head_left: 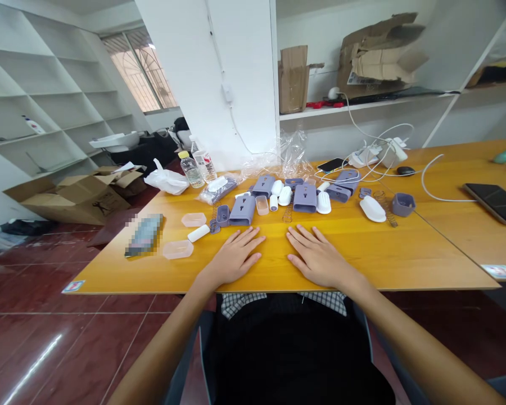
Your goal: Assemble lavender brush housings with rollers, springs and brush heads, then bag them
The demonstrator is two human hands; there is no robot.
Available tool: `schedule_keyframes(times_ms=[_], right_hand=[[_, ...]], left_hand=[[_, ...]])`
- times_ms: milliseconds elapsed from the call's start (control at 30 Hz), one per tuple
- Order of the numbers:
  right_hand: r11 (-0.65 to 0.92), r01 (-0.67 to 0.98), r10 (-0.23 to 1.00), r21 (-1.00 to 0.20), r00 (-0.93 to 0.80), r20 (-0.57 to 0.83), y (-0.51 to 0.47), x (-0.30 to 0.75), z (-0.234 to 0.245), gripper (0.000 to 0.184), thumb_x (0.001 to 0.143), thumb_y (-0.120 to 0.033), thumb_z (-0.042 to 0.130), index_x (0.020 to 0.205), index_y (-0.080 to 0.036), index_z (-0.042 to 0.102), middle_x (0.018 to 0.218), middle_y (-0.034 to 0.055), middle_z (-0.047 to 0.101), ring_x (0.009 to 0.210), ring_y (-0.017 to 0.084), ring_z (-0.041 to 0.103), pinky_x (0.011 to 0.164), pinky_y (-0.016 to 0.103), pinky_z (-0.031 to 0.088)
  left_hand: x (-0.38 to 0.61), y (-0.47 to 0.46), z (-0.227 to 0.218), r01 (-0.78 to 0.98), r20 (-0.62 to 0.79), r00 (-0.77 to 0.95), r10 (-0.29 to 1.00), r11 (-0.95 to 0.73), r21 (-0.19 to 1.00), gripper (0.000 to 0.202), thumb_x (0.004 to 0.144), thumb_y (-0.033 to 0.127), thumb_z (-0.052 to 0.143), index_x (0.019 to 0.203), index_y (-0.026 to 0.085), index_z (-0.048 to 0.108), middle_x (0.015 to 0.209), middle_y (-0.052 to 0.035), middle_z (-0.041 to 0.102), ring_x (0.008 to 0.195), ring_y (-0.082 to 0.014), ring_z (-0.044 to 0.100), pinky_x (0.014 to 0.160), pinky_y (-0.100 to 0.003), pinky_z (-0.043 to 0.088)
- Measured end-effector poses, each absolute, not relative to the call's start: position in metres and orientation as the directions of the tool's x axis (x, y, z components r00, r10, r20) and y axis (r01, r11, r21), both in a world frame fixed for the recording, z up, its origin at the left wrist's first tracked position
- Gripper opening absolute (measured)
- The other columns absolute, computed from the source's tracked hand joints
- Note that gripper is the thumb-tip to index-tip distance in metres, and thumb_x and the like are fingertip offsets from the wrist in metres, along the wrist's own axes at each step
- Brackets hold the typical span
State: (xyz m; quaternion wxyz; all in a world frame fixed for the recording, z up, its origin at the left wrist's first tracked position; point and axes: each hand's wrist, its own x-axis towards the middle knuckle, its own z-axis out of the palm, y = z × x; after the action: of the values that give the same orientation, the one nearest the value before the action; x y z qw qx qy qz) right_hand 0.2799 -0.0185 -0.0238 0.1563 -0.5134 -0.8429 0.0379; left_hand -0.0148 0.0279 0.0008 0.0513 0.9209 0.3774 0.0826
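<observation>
My left hand (236, 256) lies flat on the wooden table (274, 267), fingers stretched forward and nothing in it. To the right, my right hand (318, 256) rests palm down in the same way, also holding nothing. Just beyond my left fingertips is a purple-grey plastic housing (242, 210). A similar housing (305, 198) lies beyond my right hand. Around them are white ribbed oval pieces (324, 202), a small white cylinder (274, 202), metal springs (287, 212) and a clear plastic cup (262, 205). On the left lie a clear tray (177, 249) and a white roller-like piece (198, 233).
Two bottles (191, 170) and a white plastic bag (167, 180) stand at the back left. Cables and a power strip (365, 156) lie at the back right, near a phone (332, 165). A dark tablet-like device (497, 201) is at far right. Cardboard boxes (84, 194) sit on the floor.
</observation>
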Motion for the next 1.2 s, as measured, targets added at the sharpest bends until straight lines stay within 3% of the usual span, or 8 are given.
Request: schedule_keyframes(times_ms=[200,400,567,767,933,1067,1133,1200], right_hand=[[0.451,0.868,0.888,-0.207,-0.414,0.202,-0.018,0.279,-0.024,0.069,0.111,-0.054,0.034,0.167,-0.015,0.044,0.174,0.0138,0.040,0.165,0.034,0.033,0.135,0.062,0.023],[0.413,0.884,0.902,-0.219,-0.364,0.232,-0.016,0.279,-0.029,0.074,0.110,-0.059,0.035,0.167,-0.013,0.043,0.173,0.0168,0.041,0.164,0.034,0.034,0.135,0.062,0.024],[0.415,0.882,0.903,-0.223,-0.370,0.219,-0.015,0.280,-0.027,0.074,0.109,-0.058,0.036,0.166,-0.012,0.045,0.173,0.0169,0.041,0.164,0.034,0.034,0.135,0.061,0.024],[0.429,0.873,0.893,-0.231,-0.372,0.252,-0.015,0.280,-0.029,0.073,0.109,-0.059,0.038,0.166,-0.014,0.046,0.171,0.0170,0.044,0.163,0.035,0.036,0.135,0.062,0.025],[0.425,0.862,0.897,-0.276,-0.362,0.253,-0.018,0.282,-0.023,0.071,0.108,-0.052,0.045,0.170,-0.018,0.038,0.174,0.0149,0.042,0.163,0.035,0.037,0.135,0.060,0.027],[0.453,0.820,0.874,-0.350,-0.331,0.355,-0.022,0.287,-0.016,0.080,0.104,-0.050,0.053,0.175,-0.028,0.022,0.180,0.0087,0.031,0.166,0.032,0.030,0.132,0.057,0.032],[0.485,0.795,0.855,-0.363,-0.345,0.388,-0.021,0.291,-0.014,0.084,0.101,-0.052,0.060,0.175,-0.030,0.023,0.181,0.0075,0.028,0.167,0.033,0.025,0.132,0.058,0.031],[0.515,0.779,0.841,-0.357,-0.379,0.386,-0.019,0.296,-0.013,0.081,0.099,-0.054,0.064,0.171,-0.032,0.034,0.180,0.0070,0.031,0.167,0.035,0.026,0.132,0.062,0.029]], left_hand=[[-0.012,0.024,-0.004,0.696,0.099,0.699,0.709,-0.705,0.136,0.053,0.115,0.043,0.040,0.165,0.025,0.046,0.176,-0.0101,0.038,0.165,-0.0308,0.032,0.134,-0.060,0.027],[0.013,0.027,0.005,0.765,0.310,0.599,0.738,-0.642,0.051,0.035,0.104,0.031,0.059,0.135,0.021,0.070,0.161,-0.0166,0.057,0.152,-0.0357,0.051,0.124,-0.056,0.044],[0.023,0.065,0.024,0.879,0.320,0.460,0.828,-0.476,-0.032,0.046,0.097,0.029,0.068,0.141,0.018,0.064,0.157,-0.0235,0.057,0.148,-0.0459,0.051,0.118,-0.067,0.044],[0.003,0.050,0.019,0.869,0.345,0.477,0.808,-0.493,-0.045,0.036,0.095,0.031,0.071,0.130,0.025,0.070,0.149,-0.0189,0.064,0.138,-0.0445,0.059,0.111,-0.064,0.051],[-0.023,0.014,0.020,0.764,0.376,0.563,0.736,-0.637,0.101,0.022,0.100,0.022,0.064,0.118,0.024,0.076,0.143,-0.0147,0.069,0.135,-0.0375,0.064,0.115,-0.062,0.053],[-0.023,0.006,0.029,0.590,0.299,0.695,0.654,-0.756,0.283,0.023,0.105,0.018,0.058,0.111,0.026,0.078,0.148,-0.0087,0.069,0.142,-0.0287,0.063,0.119,-0.055,0.054],[-0.013,0.008,0.032,0.523,0.267,0.741,0.617,-0.778,0.348,0.021,0.105,0.017,0.060,0.111,0.027,0.078,0.151,-0.0078,0.068,0.147,-0.0270,0.060,0.123,-0.056,0.051],[0.000,0.011,0.033,0.469,0.246,0.779,0.577,-0.796,0.382,0.023,0.104,0.014,0.060,0.112,0.027,0.078,0.153,-0.0066,0.067,0.151,-0.0260,0.056,0.126,-0.059,0.046]])
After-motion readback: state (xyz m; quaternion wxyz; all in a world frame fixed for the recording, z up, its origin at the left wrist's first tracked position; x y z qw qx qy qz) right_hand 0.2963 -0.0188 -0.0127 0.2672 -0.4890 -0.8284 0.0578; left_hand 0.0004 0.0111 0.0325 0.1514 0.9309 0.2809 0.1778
